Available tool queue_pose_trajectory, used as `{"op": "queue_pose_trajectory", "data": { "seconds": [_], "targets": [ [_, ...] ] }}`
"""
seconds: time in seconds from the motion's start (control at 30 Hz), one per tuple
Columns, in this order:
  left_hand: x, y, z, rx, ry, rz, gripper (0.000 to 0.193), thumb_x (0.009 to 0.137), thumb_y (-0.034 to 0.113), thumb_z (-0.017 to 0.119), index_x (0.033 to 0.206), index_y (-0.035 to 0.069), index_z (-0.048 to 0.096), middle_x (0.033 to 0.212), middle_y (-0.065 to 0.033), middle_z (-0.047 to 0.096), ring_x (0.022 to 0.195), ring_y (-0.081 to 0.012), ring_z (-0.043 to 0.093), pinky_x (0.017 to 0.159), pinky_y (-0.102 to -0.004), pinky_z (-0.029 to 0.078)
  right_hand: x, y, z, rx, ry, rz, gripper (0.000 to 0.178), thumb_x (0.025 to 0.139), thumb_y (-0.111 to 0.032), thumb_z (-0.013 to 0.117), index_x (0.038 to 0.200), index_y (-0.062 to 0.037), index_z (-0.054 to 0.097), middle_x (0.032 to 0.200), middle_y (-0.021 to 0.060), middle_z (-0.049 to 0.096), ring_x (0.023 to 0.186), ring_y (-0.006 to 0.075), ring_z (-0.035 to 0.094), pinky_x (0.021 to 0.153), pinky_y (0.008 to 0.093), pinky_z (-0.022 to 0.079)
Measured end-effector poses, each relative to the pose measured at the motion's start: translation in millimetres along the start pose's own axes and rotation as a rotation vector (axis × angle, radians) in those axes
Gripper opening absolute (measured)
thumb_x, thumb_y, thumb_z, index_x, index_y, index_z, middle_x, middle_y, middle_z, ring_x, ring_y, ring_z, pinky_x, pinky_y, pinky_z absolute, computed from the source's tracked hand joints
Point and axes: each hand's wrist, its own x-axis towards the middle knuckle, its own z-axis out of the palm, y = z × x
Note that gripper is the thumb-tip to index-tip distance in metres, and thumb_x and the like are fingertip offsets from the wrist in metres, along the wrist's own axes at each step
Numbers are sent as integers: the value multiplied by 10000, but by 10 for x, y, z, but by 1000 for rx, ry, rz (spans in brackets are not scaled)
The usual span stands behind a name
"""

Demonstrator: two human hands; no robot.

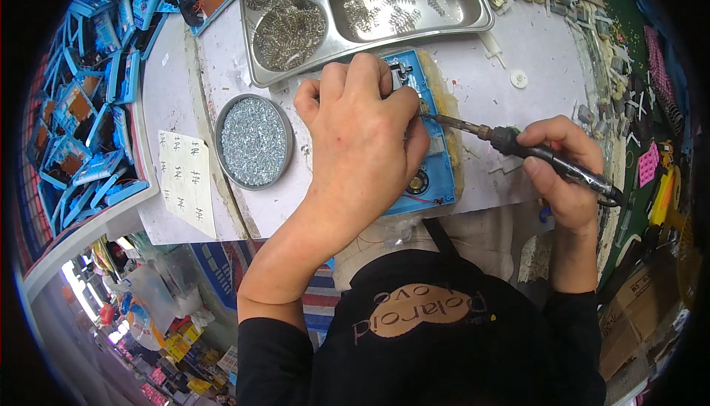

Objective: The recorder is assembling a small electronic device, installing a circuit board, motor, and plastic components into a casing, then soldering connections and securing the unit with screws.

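Closest to me, the wearer's black shirt (444, 361) runs off the lower edge. The right hand (563, 166) is wrapped about the dark handle of a soldering iron (547, 160), thumb and fingers gripping it. Its thin tip points at the blue casing (438, 166) on the table, but I can't tell whether it touches. The left hand (362, 136) lies over that casing, covering much of its inside; its fingers are bent, their tips hidden, so I can't tell whether they pinch anything. Left of it sits a round dish (290, 142) of tiny silvery pieces, too small to make out singly. Beyond, the metal tray (334, 42) holding coiled springs (288, 32) is cut off above.
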Motion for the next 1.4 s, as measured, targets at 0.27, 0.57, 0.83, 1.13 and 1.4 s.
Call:
{"op": "queue_pose_trajectory", "data": {
  "seconds": [0.27, 0.57, 0.83, 1.13, 1.4],
  "targets": [
    [2, 0, 7, 13, 2, 2, 114, 709, 148, 764, 784, 93, 696, 970, -78, 506, 967, -283, 490, 892, -467, 311, -54, -26, -27, -51, 32, -100, 290, 864, -100, 756, 1105, 36, 668, 932, 58, 677, 743, 63, 554, 668, 208, 418],
    [6, 24, -21, 51, -16, -13, 119, 720, 159, 775, 801, 110, 703, 965, -77, 512, 979, -285, 518, 903, -463, 326, -67, -56, -66, -160, 42, -158, 284, 857, -140, 772, 1075, 23, 693, 918, 74, 696, 748, 83, 588, 679, 216, 437],
    [-10, 37, -41, 60, -22, -19, 126, 725, 163, 779, 811, 108, 705, 984, -75, 517, 996, -281, 523, 927, -468, 319, -73, -57, -89, -202, 46, -188, 295, 854, -174, 780, 1067, 12, 699, 888, 72, 703, 724, 88, 601, 657, 220, 439],
    [0, 42, -44, 66, -22, -6, 126, 739, 167, 775, 792, 97, 685, 979, -81, 524, 989, -283, 529, 921, -458, 318, -70, -17, -117, -255, 29, -249, 284, 844, -166, 782, 1059, 2, 705, 819, 64, 688, 659, 92, 579, 604, 235, 416],
    [-16, 47, -62, 60, -30, -4, 150, 761, 175, 775, 859, 92, 698, 996, -84, 547, 964, -291, 538, 913, -456, 336, -56, -45, -133, -306, 7, -285, 272, 829, -139, 780, 1044, 11, 709, 851, 86, 706, 657, 118, 609, 608, 235, 437]
  ]
}}
